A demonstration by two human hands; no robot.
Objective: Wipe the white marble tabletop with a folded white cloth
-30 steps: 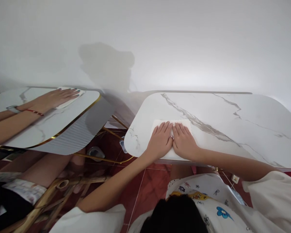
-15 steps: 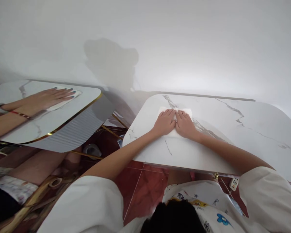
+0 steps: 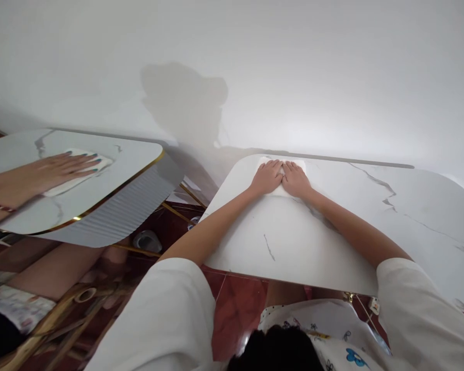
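Pressing a white, rectangular cloth (image 3: 280, 191) near the far-left corner of the white, grey-veined, marble-patterned table (image 3: 301, 242), my left hand (image 3: 266, 178) and right hand (image 3: 296, 179) lie flat, fingers extended, grasping nothing; overreaching forward, I judge, could slide the cloth past the far edge.

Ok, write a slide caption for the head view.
Left hand and right hand lie side by side on a white cloth atop a marble-patterned table.
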